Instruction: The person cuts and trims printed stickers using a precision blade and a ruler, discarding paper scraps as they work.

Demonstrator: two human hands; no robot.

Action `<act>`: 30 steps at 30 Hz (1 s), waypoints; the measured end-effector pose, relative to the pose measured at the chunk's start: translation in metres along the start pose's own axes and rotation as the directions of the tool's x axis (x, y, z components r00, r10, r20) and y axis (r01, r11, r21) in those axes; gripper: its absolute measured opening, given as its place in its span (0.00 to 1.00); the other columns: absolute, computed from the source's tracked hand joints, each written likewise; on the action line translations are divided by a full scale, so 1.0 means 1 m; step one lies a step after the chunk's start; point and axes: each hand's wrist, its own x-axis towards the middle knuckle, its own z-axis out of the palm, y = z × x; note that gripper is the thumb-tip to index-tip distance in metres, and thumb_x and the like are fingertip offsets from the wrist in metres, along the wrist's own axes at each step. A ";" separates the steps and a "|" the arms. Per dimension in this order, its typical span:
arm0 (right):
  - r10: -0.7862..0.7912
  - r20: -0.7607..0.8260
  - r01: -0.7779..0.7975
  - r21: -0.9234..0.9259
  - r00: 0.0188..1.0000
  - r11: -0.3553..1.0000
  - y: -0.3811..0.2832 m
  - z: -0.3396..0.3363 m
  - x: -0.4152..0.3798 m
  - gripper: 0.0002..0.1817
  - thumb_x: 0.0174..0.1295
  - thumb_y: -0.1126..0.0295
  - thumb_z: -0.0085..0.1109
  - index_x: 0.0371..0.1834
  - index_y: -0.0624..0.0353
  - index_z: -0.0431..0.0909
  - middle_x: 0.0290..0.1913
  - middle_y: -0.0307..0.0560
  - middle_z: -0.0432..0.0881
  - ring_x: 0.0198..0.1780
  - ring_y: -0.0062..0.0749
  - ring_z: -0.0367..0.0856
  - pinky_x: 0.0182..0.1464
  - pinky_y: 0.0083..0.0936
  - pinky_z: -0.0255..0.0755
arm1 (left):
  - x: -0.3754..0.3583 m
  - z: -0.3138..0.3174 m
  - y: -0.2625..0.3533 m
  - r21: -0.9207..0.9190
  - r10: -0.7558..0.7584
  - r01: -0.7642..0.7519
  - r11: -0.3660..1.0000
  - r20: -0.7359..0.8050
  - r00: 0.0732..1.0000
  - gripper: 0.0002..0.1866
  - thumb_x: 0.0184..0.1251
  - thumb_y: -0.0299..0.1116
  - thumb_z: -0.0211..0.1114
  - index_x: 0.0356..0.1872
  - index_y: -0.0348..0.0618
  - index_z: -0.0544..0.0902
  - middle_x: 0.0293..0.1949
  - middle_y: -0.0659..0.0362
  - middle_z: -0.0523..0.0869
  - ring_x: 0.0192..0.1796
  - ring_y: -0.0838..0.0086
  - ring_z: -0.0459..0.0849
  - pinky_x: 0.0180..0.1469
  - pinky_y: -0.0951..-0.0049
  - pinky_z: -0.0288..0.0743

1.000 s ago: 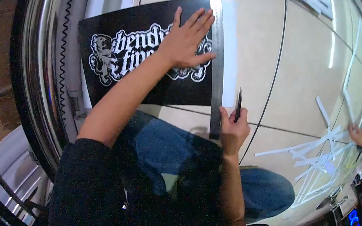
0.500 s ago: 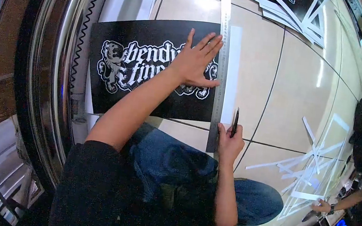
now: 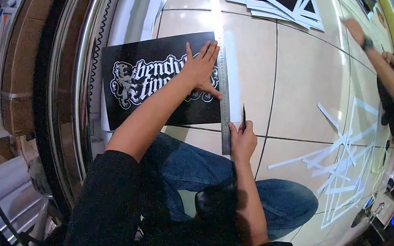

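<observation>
A black printed sheet [image 3: 167,45] with white gothic lettering and a lion figure lies flat on the tiled floor. My left hand [image 3: 198,71] presses on its right part, fingers spread, with fingertips and thumb at the edge of a long steel ruler [image 3: 225,89]. The ruler runs along the sheet's right side, and a white margin [image 3: 234,73] shows beyond it. Beside the ruler's near end, my right hand [image 3: 243,141] is closed around a slim black cutter [image 3: 244,114], tip pointing away from me. Its thumb rests at the ruler's edge.
Trimmed white strips [image 3: 344,155] lie tangled on the floor at right. More printed sheets [image 3: 277,6] are piled at the far side. Another person's arm [image 3: 381,65] reaches in from the right. A metal rail [image 3: 83,58] and a coiled cord [image 3: 100,35] run along the left.
My view has turned, so the sheet and ruler appear tilted and shifted left. Both hands keep their holds. The other person's hand has moved from the strips to the upper right.
</observation>
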 end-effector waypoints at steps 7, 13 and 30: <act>0.046 0.032 -0.049 0.095 0.998 0.994 -0.008 -0.006 0.006 0.19 0.70 0.61 0.58 0.58 0.60 0.72 0.37 0.61 0.84 0.39 0.59 0.85 0.41 0.50 0.76 | 0.008 -0.028 0.022 0.137 -0.101 0.078 0.988 0.170 0.980 0.88 0.18 0.84 0.71 0.78 0.27 0.45 0.82 0.43 0.45 0.84 0.56 0.43 0.69 0.16 0.30; -0.324 0.001 0.323 -0.071 0.946 0.944 -0.069 -0.004 0.109 0.31 0.71 0.71 0.43 0.79 0.52 0.57 0.41 0.63 0.81 0.39 0.60 0.83 0.43 0.52 0.78 | 0.010 -0.026 0.026 0.159 -0.132 0.102 0.982 0.192 0.972 0.88 0.16 0.81 0.74 0.78 0.27 0.45 0.82 0.43 0.45 0.83 0.55 0.44 0.68 0.14 0.30; -0.357 0.111 0.374 -0.238 0.927 0.896 -0.136 0.059 0.189 0.31 0.71 0.58 0.50 0.78 0.51 0.62 0.44 0.65 0.83 0.41 0.60 0.87 0.42 0.50 0.81 | 0.024 0.026 0.004 0.119 -0.107 0.085 0.989 0.195 0.975 0.82 0.26 0.79 0.73 0.81 0.40 0.44 0.83 0.51 0.41 0.84 0.54 0.39 0.64 0.08 0.33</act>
